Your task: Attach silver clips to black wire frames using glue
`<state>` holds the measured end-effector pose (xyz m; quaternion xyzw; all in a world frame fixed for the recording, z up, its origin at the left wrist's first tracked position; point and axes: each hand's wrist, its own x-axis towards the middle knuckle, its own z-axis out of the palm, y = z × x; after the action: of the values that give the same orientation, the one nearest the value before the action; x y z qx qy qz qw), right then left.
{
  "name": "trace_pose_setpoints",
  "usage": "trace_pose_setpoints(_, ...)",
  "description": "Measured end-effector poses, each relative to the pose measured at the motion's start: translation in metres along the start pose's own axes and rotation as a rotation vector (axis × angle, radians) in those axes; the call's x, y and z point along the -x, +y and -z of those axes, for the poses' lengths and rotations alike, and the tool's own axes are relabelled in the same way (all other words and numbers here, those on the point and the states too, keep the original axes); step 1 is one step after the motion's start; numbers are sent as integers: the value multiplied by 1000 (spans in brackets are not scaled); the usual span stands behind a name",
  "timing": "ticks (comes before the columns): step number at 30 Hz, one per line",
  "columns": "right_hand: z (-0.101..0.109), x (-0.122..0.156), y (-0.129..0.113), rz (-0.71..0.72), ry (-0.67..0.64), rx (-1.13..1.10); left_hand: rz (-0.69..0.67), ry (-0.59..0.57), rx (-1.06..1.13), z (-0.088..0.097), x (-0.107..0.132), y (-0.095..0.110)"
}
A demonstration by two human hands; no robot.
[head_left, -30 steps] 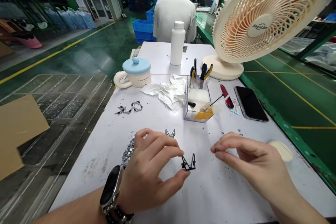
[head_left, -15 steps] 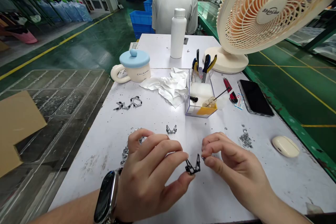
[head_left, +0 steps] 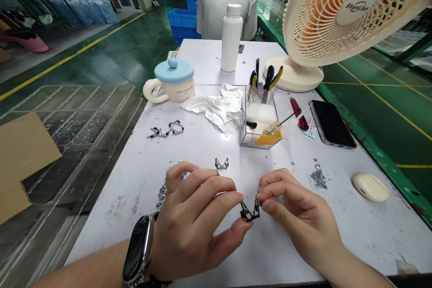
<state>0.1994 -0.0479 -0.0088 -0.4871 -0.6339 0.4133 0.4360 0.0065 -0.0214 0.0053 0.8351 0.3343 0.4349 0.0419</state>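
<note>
My left hand (head_left: pixel 199 220), a watch on its wrist, pinches a small black V-shaped linked part (head_left: pixel 249 214) between thumb and fingers. My right hand (head_left: pixel 293 211) is closed in a pinch at the part's right upper tip; whatever tiny piece its fingertips hold is mostly hidden. A similar V-shaped part (head_left: pixel 222 164) lies on the table just beyond my hands. Small silver pieces (head_left: pixel 162 195) are heaped beside my left hand, partly covered by it. More linked parts (head_left: pixel 166 129) rest farther back on the left.
A clear tool box (head_left: pixel 259 139) with pliers stands mid-table, beside crumpled tissue (head_left: pixel 219 108). Around are a lidded mug (head_left: pixel 178 90), white bottle (head_left: pixel 231 40), fan (head_left: pixel 293 74), phone (head_left: pixel 332 123), red cutter (head_left: pixel 299 114), cream case (head_left: pixel 371 187) and loose metal bits (head_left: pixel 318 177). A person (head_left: pixel 227 0) sits ahead.
My right fingertips have come left, from just beside the V-shaped part to touching its right tip. My left hand keeps its pinch. The view has shifted slightly.
</note>
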Motion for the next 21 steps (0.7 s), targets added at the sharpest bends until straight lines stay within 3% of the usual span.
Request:
trace_pose_setpoints(12, -3, -2, -2, 89, 31, 78, 3, 6, -15, 1, 0, 0)
trace_pose_setpoints(21, -2, 0, 0, 72, 41, 66, 17, -8, -9, 0, -2, 2)
